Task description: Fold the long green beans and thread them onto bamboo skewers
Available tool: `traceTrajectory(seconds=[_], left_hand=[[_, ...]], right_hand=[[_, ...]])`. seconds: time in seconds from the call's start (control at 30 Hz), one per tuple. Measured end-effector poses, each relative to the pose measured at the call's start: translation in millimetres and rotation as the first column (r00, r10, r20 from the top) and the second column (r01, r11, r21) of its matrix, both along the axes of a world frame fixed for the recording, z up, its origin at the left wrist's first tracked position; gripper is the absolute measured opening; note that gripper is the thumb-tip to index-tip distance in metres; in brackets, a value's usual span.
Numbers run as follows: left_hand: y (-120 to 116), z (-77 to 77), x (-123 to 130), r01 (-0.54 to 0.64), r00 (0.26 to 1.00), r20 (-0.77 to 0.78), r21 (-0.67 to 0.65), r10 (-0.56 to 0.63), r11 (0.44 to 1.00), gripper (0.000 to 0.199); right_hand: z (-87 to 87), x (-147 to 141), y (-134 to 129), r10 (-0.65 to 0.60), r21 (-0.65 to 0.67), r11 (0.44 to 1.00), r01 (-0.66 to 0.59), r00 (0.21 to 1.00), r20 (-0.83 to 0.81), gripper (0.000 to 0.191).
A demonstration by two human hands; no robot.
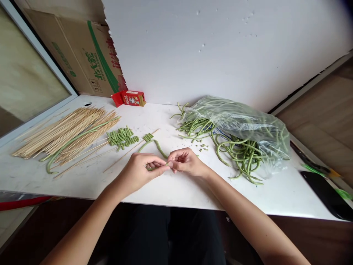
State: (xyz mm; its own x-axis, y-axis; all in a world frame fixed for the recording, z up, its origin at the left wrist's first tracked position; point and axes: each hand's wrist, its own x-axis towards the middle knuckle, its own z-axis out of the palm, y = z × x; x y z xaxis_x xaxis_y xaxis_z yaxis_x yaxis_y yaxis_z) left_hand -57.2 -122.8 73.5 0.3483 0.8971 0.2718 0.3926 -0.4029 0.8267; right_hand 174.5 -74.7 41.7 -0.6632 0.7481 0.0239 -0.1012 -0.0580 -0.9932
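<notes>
Above the near middle of the table, my left hand [145, 167] and my right hand [186, 162] meet at the fingertips, pinching a long green bean [160, 148] between them. The bean loops up behind the fingers, and part of it is hidden by them. Just beyond my left hand lies a bamboo skewer [129, 154] with a short row of bean pieces [148, 137] threaded on it. To its left, more skewered bean pieces [121, 137] sit in a cluster with their sticks pointing left.
Many loose skewers [66, 129] cover the left, a long bean [74, 139] across them. A clear plastic bag [242, 117] of long beans [248, 154] spills at right. A red box [134, 98] stands at the back, a black phone [325, 193] at the right edge.
</notes>
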Motion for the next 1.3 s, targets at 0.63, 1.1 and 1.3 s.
traceTrajectory(seconds=[0.63, 1.1, 1.3], left_hand=[[108.2, 1.4, 21.0, 0.505, 0.862, 0.358, -0.547, -0.358, 0.668, 0.033], [108.0, -5.7, 12.8, 0.499, 0.861, 0.383, -0.507, -0.334, 0.703, 0.034], [108.6, -8.2, 14.4, 0.486, 0.868, 0.373, -0.511, -0.327, 0.709, 0.037]], right_hand=[[-4.8, 11.3, 14.3, -0.135, -0.112, 0.986, 0.122, 0.984, -0.114, 0.034], [5.4, 15.4, 14.1, -0.294, 0.062, 0.952, 0.298, 0.953, -0.068, 0.031], [4.3, 12.8, 10.5, -0.384, 0.145, 0.913, 0.381, 0.923, -0.008, 0.03]])
